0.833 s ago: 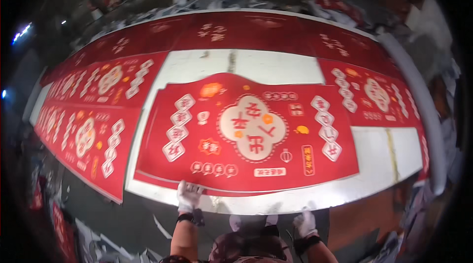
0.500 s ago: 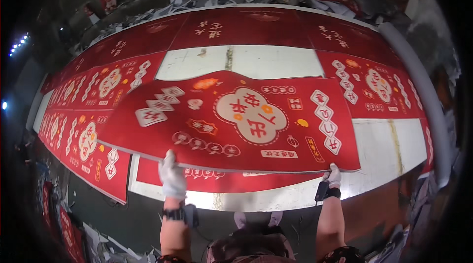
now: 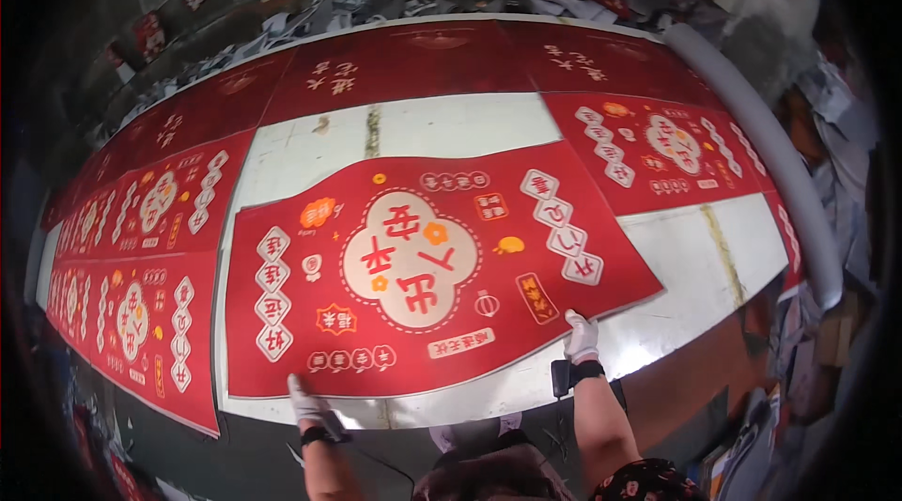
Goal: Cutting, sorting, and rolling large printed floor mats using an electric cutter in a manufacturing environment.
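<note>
A red printed mat [image 3: 507, 285] with a cream flower shape in its middle lies over the near part of the white table. Its far edge still bulges in a wave. At the near left corner, my left hand [image 3: 308, 404], in a white glove, has the edge between thumb and fingers. My right hand [image 3: 582, 336], gloved too, pinches the near edge close to the right corner. The fingers under the mat are hidden. Each wrist wears a black strap with a small dark device.
More red mats [image 3: 132, 313] lie at the left, and another mat [image 3: 658, 149] at the right. Darker red mats [image 3: 404, 64] line the far side. A grey roll [image 3: 752, 154] runs along the table's right end. Scraps [image 3: 319, 17] are heaped behind the white table [image 3: 695, 247].
The mat has come down flatter and straighter onto the table, hiding the red piece beneath. Both hands moved with it, the left one lower in view. The view has shifted.
</note>
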`<state>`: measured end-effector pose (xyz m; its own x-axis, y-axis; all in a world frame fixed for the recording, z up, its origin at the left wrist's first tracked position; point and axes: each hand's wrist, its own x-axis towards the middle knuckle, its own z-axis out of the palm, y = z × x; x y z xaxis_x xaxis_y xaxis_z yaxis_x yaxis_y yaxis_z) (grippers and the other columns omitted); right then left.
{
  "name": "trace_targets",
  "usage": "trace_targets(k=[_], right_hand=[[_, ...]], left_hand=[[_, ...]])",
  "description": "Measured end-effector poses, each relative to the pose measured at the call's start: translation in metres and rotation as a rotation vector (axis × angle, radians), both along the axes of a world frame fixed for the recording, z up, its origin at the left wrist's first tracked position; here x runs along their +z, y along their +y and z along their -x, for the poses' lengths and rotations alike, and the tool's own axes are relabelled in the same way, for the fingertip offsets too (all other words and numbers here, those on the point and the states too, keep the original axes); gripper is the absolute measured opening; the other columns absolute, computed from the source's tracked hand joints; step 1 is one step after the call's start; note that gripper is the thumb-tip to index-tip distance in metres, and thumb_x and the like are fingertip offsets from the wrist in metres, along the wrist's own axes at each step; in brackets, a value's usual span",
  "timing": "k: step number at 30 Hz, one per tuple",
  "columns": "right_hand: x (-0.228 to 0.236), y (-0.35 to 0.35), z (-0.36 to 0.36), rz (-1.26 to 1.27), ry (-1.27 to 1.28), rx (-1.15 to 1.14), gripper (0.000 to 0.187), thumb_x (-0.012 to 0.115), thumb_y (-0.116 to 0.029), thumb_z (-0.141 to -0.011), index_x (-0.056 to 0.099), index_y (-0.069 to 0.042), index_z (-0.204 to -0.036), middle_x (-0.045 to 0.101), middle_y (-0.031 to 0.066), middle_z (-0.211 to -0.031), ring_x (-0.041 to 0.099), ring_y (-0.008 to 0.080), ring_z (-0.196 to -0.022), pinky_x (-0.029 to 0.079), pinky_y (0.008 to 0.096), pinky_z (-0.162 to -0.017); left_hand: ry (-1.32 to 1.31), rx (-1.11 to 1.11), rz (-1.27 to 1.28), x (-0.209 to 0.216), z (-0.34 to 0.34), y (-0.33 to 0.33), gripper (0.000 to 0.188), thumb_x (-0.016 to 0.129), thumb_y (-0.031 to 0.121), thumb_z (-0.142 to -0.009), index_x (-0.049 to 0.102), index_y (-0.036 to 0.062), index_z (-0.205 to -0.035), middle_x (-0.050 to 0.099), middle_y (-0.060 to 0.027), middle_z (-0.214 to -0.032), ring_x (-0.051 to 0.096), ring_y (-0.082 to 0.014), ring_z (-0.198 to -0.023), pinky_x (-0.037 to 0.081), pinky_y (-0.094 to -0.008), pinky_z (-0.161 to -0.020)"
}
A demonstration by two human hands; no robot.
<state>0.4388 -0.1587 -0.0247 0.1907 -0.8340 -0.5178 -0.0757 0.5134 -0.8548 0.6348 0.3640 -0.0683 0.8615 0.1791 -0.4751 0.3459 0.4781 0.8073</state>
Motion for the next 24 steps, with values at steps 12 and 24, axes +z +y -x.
trace_targets(k=[12, 24], right_hand=[[0.127, -0.023, 0.112, -0.32, 0.032, 1.116, 0.027, 0.061, -0.029, -0.094, 0.064, -0.002, -0.098, 0.064, 0.0017, -0.082, 0.06, 0.0141, -0.08, 0.048, 0.0309, -0.076], [-0.113, -0.501, -0.073, 0.446, -0.179, -0.308, 0.039, 0.068, -0.043, -0.087, 0.064, -0.008, -0.104, 0.059, -0.0005, -0.085, 0.054, 0.0108, -0.076, 0.048, 0.0295, -0.067]], left_hand=[[-0.035, 0.147, -0.518, 0.108, 0.027, -0.04, 0.052, 0.045, 0.034, -0.098, 0.04, 0.002, -0.139, 0.042, -0.0163, -0.144, 0.041, -0.025, -0.134, 0.032, -0.0408, -0.111], [0.498, -0.569, -0.715, 0.085, 0.09, -0.14, 0.05, 0.058, 0.042, -0.092, 0.056, 0.0036, -0.125, 0.058, -0.0116, -0.127, 0.053, -0.0222, -0.122, 0.043, -0.0369, -0.1]])
